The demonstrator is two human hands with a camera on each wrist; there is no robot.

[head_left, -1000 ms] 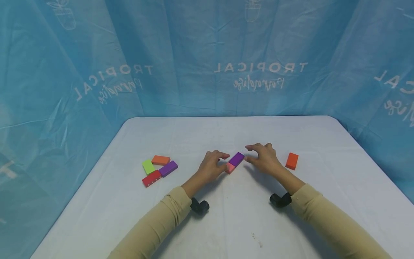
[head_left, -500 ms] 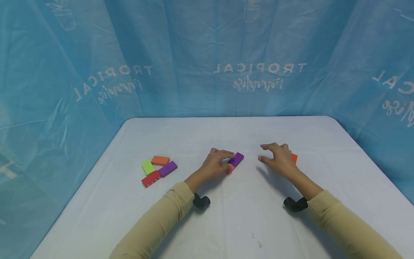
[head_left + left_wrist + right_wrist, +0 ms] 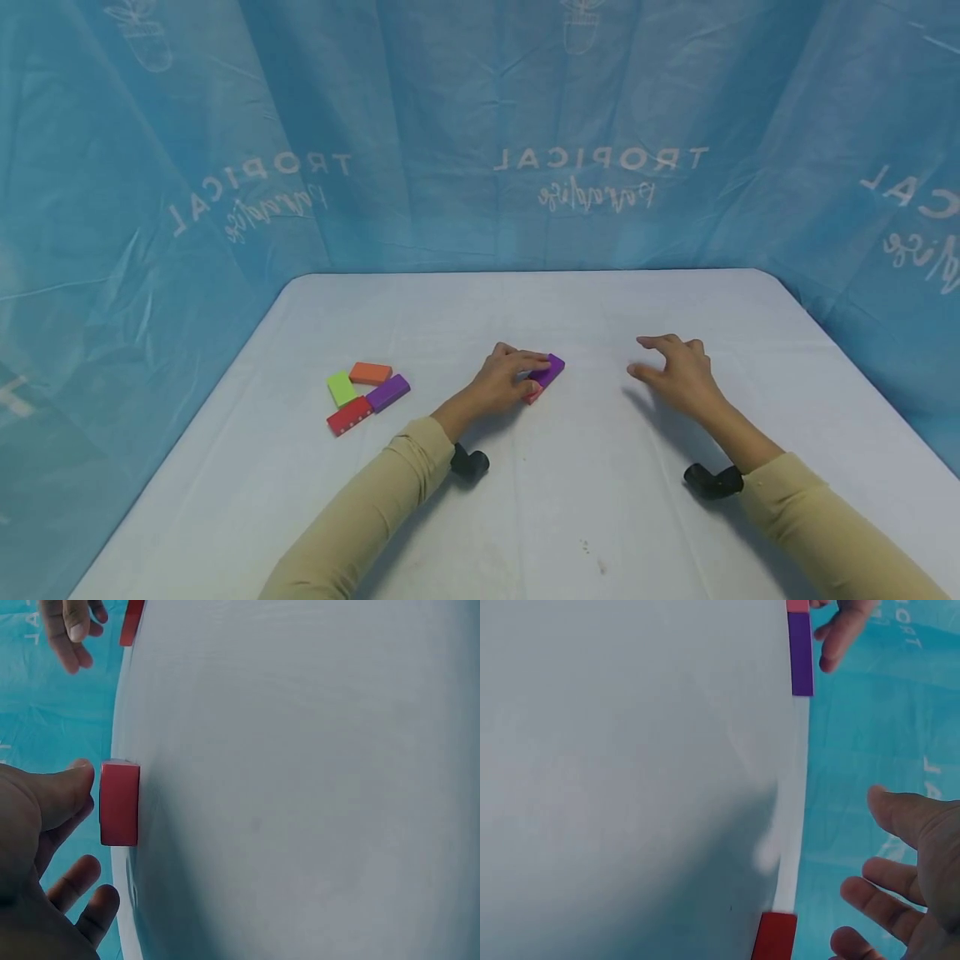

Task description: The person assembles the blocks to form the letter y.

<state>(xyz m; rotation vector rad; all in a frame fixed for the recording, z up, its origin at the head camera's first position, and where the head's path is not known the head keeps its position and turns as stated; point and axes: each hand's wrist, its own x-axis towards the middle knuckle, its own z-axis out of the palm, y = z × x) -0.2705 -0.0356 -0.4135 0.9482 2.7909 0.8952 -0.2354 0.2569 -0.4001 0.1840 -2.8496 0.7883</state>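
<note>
A pink block [image 3: 532, 397] and a purple block [image 3: 554, 369] lie end to end on the white table, slanting up to the right. My left hand [image 3: 501, 381] hovers just over this pair, thumb by the pink block and fingers above the purple one. The left wrist view has a small gap between thumb and pink block [image 3: 120, 805]. Further right, my right hand [image 3: 681, 377] is held above the table, thumb and fingers spread and holding nothing. Below it lies an orange-red block [image 3: 775, 937], which the hand hides in the head view.
On the left lie a green block [image 3: 342, 388], an orange block [image 3: 371, 373], another purple block [image 3: 388, 393] and a red block with white dots [image 3: 349, 416], grouped closely. A blue printed sheet [image 3: 450, 217] hangs behind the table [image 3: 585, 500].
My right hand has moved right, away from the purple block, and now covers the orange-red block in the head view. My left hand has shifted slightly right over the pink and purple pair.
</note>
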